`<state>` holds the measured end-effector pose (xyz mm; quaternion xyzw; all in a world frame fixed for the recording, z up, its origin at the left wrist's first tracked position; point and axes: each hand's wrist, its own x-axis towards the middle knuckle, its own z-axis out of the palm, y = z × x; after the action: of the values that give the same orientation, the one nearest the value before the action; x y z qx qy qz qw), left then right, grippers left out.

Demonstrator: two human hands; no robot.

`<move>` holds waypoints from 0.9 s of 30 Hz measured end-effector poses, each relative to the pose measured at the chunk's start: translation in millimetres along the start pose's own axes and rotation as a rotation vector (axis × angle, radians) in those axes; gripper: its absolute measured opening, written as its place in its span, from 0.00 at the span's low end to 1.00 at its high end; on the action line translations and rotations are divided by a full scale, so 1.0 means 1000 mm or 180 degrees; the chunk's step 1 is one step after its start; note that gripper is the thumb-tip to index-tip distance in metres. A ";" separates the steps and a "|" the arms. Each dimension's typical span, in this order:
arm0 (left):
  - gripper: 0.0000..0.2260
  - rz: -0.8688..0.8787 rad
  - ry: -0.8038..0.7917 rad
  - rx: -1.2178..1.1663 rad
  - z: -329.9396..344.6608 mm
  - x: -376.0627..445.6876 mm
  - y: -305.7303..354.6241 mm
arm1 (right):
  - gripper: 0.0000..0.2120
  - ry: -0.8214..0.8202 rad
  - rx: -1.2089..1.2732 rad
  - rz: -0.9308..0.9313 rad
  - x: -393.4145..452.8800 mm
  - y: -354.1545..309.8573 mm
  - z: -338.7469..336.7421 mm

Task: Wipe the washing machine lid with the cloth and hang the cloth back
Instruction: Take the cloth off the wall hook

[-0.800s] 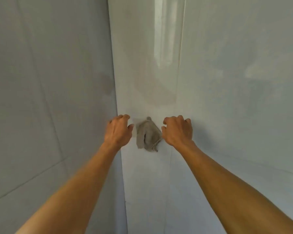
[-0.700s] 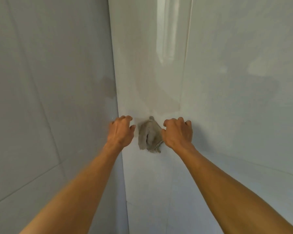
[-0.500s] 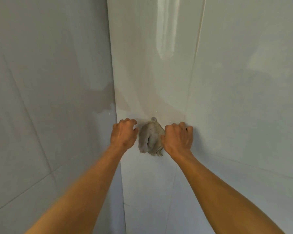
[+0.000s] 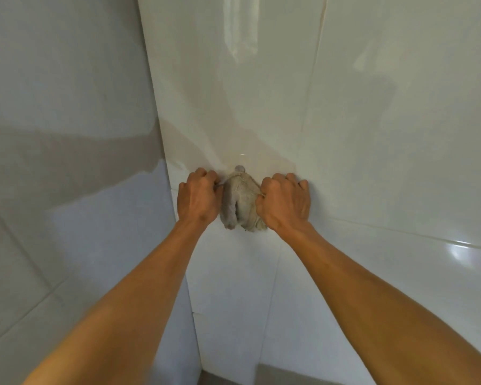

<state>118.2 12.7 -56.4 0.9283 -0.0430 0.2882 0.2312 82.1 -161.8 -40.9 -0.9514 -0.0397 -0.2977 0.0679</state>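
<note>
Now your left hand [image 4: 197, 198] and right hand [image 4: 285, 202] have closed in, each grip curled onto an edge of the cloth [image 4: 240, 200], bunched on a hook [image 4: 239, 169] near the tiled wall [image 4: 372, 134] corner. Hanging looks nearly done; lid not visible.

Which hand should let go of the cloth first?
Probably the left hand: it only pinches the edge of the grey woven cloth, while the right hand grips its bulk.
</note>
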 end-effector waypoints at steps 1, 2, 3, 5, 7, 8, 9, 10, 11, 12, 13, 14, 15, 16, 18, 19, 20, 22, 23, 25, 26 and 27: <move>0.09 -0.0030 0.0022 -0.0098 0.000 -0.002 0.001 | 0.06 0.0029 0.0094 -0.0004 0.000 0.001 -0.003; 0.08 -0.0049 0.0044 -0.0233 -0.001 -0.005 0.003 | 0.07 0.0028 0.0215 0.0004 -0.001 0.002 -0.008; 0.07 -0.0036 0.0100 -0.0408 -0.003 -0.008 0.006 | 0.07 0.0034 0.0362 0.0028 -0.003 0.002 -0.013; 0.06 -0.0001 0.0280 -0.0829 -0.007 -0.014 0.011 | 0.05 0.0051 0.0766 0.0145 -0.005 0.003 -0.025; 0.06 0.0010 0.0389 -0.1255 -0.010 -0.022 0.020 | 0.05 0.0012 0.1322 0.0393 -0.011 0.007 -0.035; 0.07 -0.0014 0.0376 -0.1430 -0.011 -0.026 0.025 | 0.06 -0.0053 0.1685 0.0541 -0.014 0.010 -0.040; 0.07 -0.0040 0.0360 -0.1580 -0.011 -0.030 0.032 | 0.06 -0.0130 0.2028 0.0688 -0.018 0.015 -0.045; 0.08 -0.0065 0.0352 -0.1692 -0.011 -0.035 0.040 | 0.06 -0.0225 0.2284 0.0833 -0.022 0.020 -0.050; 0.08 -0.0081 0.0336 -0.1772 -0.011 -0.039 0.049 | 0.07 -0.0316 0.2461 0.0979 -0.027 0.026 -0.054; 0.09 -0.0097 0.0304 -0.1836 -0.011 -0.044 0.058 | 0.09 -0.0402 0.2606 0.1116 -0.033 0.033 -0.058; 0.09 -0.0098 0.0267 -0.1893 -0.010 -0.049 0.069 | 0.10 -0.0473 0.2733 0.1240 -0.039 0.041 -0.061; 0.09 -0.0083 0.0230 -0.1932 -0.009 -0.056 0.081 | 0.10 -0.0541 0.2857 0.1381 -0.047 0.051 -0.064; 0.09 -0.0073 0.0203 -0.1953 -0.006 -0.064 0.093 | 0.12 -0.0617 0.3014 0.1555 -0.054 0.062 -0.067; 0.09 -0.0082 0.0184 -0.1970 -0.003 -0.072 0.104 | 0.15 -0.0720 0.3222 0.1757 -0.063 0.072 -0.071; 0.10 -0.0105 0.0136 -0.2024 0.005 -0.092 0.133 | 0.22 -0.0971 0.3753 0.2126 -0.082 0.097 -0.082; 0.10 -0.0130 0.0081 -0.2054 0.011 -0.105 0.148 | 0.24 -0.1143 0.4054 0.2244 -0.095 0.114 -0.088; 0.10 -0.0170 0.0027 -0.2084 0.014 -0.114 0.159 | 0.24 -0.1389 0.4313 0.2328 -0.105 0.125 -0.092; 0.10 -0.0273 -0.0094 -0.2103 0.025 -0.142 0.191 | 0.25 -0.2014 0.4514 0.2391 -0.137 0.161 -0.106; 0.10 -0.0344 -0.0144 -0.2107 0.029 -0.156 0.207 | 0.25 -0.2337 0.4507 0.2362 -0.153 0.178 -0.112; 0.11 -0.0465 -0.0261 -0.2085 0.040 -0.189 0.238 | 0.26 -0.2788 0.4404 0.2320 -0.187 0.213 -0.120; 0.10 -0.0524 -0.0325 -0.2063 0.047 -0.208 0.253 | 0.26 -0.2856 0.4382 0.2369 -0.206 0.232 -0.125; 0.10 -0.0594 -0.0393 -0.2055 0.054 -0.225 0.267 | 0.24 -0.2828 0.4401 0.2464 -0.223 0.249 -0.128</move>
<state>-97.9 -261.5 -112.2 0.8228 -0.0608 0.1807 0.5354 -143.4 -435.4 -90.8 -0.6725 0.0904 0.2303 0.6975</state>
